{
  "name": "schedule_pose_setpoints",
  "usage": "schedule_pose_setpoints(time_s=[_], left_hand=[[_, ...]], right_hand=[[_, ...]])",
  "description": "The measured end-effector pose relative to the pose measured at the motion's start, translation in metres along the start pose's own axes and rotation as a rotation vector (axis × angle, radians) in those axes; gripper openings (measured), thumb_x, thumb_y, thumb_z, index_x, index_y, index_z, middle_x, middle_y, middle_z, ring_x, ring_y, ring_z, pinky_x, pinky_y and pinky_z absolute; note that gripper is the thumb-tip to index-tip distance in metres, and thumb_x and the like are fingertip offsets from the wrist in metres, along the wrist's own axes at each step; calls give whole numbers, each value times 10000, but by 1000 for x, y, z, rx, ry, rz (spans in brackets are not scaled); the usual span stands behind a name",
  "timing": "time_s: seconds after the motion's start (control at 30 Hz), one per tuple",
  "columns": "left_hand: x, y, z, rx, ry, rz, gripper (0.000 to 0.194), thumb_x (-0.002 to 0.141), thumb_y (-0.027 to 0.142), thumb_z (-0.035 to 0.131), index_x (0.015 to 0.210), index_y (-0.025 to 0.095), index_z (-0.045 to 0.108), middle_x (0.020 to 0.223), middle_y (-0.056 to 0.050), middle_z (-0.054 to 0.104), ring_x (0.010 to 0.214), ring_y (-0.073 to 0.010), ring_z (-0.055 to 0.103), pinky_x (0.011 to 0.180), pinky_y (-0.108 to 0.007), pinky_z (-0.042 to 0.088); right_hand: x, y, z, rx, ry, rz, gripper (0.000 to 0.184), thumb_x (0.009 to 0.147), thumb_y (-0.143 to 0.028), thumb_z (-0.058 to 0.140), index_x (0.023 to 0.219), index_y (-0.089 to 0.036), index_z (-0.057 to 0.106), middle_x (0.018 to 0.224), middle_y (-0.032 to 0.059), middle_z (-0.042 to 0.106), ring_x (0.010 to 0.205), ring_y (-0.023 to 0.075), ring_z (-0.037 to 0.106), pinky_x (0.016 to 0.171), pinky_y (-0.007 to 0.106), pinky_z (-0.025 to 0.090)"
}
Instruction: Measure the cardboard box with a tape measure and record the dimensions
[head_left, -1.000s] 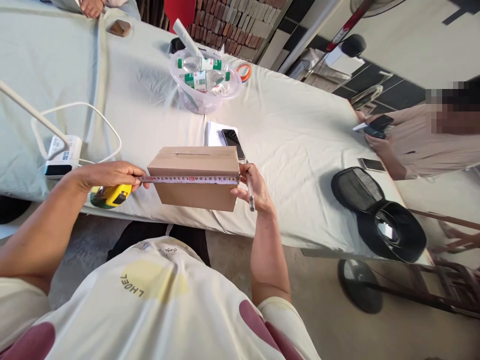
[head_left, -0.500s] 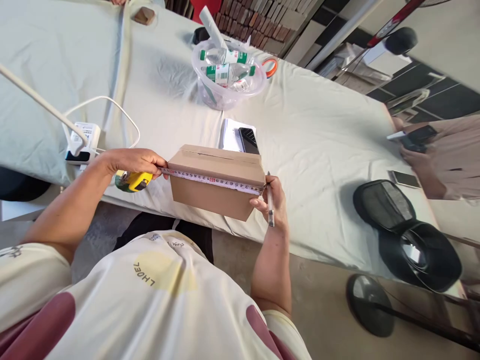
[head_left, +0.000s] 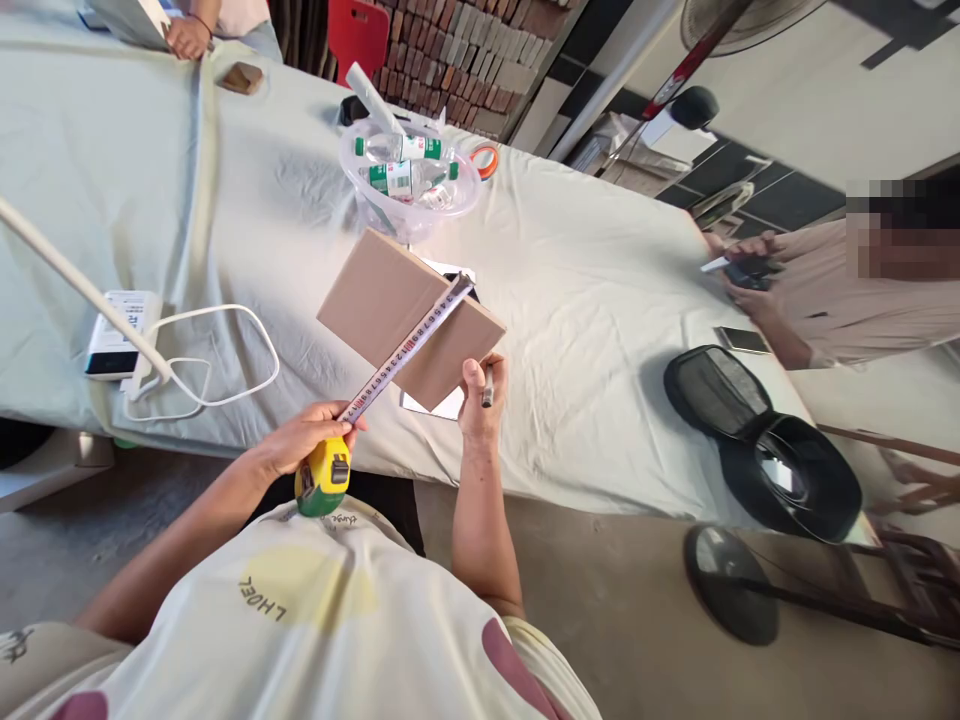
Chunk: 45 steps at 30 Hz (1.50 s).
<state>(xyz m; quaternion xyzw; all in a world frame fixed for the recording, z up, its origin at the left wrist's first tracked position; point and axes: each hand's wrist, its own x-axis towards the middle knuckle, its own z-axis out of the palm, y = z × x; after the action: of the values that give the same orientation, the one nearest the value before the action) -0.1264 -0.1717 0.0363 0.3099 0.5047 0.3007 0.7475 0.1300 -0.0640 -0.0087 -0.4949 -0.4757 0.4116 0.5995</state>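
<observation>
My left hand [head_left: 319,437] is closed on the pulled-out blade of a tape measure. Its yellow and green case [head_left: 324,476] hangs just below those fingers. The white blade [head_left: 409,345] runs slantwise across a brown cardboard box [head_left: 386,300], and its metal end lies near the box's far edge. The box is tilted above white paper [head_left: 435,403] that it partly covers. My right hand [head_left: 482,400] has its thumb at the box's near right edge and a pen [head_left: 488,386] between its fingers. The underside of the right grip is hidden.
A clear basin [head_left: 409,215] of plastic bottles stands beyond the box, beside an orange tape roll [head_left: 485,161]. White cable [head_left: 259,318] loops by a power unit [head_left: 120,335] at left. A black cap-like case [head_left: 757,440] lies right. Other people sit at the far left and right.
The box has turned and moved off the near edge. The tape now runs slantwise across it instead of along its long edge. My left hand and the tape case have come nearer my body.
</observation>
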Motion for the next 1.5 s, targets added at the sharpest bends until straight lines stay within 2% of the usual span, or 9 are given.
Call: schedule_pose_setpoints(time_s=[0.17, 0.37, 0.53, 0.7, 0.83, 1.0, 1.23, 1.37, 1.5], left_hand=[[-1, -8, -1, 8, 26, 25, 265, 785, 371, 724, 950, 171, 672, 787, -18, 638, 617, -142, 586, 543, -241, 469], [2, 0, -9, 111, 133, 138, 314, 802, 429, 707, 961, 159, 683, 847, -16, 615, 678, -143, 586, 598, -248, 479], [8, 2, -19, 51, 96, 184, 329, 811, 444, 721, 982, 167, 674, 826, -4, 604, 652, -140, 580, 576, -248, 470], [12, 1, -21, -96, 91, 158, 338, 785, 409, 745, 999, 161, 661, 778, -2, 622, 612, -135, 590, 563, -250, 484], [20, 7, -17, -157, 84, 147, 319, 732, 362, 766, 952, 162, 653, 735, 4, 622, 591, -138, 597, 540, -251, 488], [43, 16, -9, -188, 6, 97, 297, 721, 334, 773, 931, 154, 664, 736, -2, 628, 635, -157, 628, 570, -265, 512], [106, 29, 14, -295, -117, 1, 234, 722, 220, 725, 934, 131, 677, 690, -6, 625, 616, -170, 643, 585, -278, 519], [154, 44, 33, -390, -121, -63, 304, 737, 133, 659, 1038, 102, 681, 656, -13, 623, 565, -166, 614, 556, -275, 496], [202, 62, 51, -467, -84, -100, 392, 765, 71, 571, 1146, 84, 662, 619, -7, 618, 559, -168, 605, 575, -278, 507]], right_hand=[[7, 0, 17, 9, 70, 29, 557, 724, -681, 742, 955, -275, 439, 891, -45, 553, 789, 116, 589, 757, 276, 529], [16, -6, 40, -60, 27, 26, 515, 811, -720, 644, 973, -276, 441, 913, -23, 540, 848, 135, 593, 743, 272, 539], [36, 1, 73, -3, 44, -27, 577, 779, -757, 661, 997, -283, 415, 916, -20, 525, 846, 139, 604, 806, 314, 566], [66, 30, 115, -73, -74, -258, 599, 827, -769, 604, 1096, -282, 382, 1226, 102, 540, 1184, 235, 631, 1047, 481, 549], [79, 62, 131, -235, -174, -316, 686, 727, -735, 753, 1111, -273, 424, 1402, 152, 491, 1362, 306, 537, 1157, 577, 470], [76, 85, 108, -315, -351, -191, 749, 681, -779, 760, 1169, -278, 490, 1238, 104, 637, 1310, 301, 586, 1170, 544, 458], [94, 71, 18, -215, -154, -54, 694, 833, -884, 428, 1178, -289, 518, 1093, 65, 650, 950, 220, 661, 916, 450, 568], [105, 66, -17, -304, -179, 19, 514, 898, -717, 517, 1088, -247, 602, 941, 44, 679, 825, 202, 641, 822, 410, 555], [107, 74, -21, -367, -159, -19, 287, 934, -521, 561, 931, -236, 594, 774, 11, 684, 710, 186, 641, 741, 373, 535]])
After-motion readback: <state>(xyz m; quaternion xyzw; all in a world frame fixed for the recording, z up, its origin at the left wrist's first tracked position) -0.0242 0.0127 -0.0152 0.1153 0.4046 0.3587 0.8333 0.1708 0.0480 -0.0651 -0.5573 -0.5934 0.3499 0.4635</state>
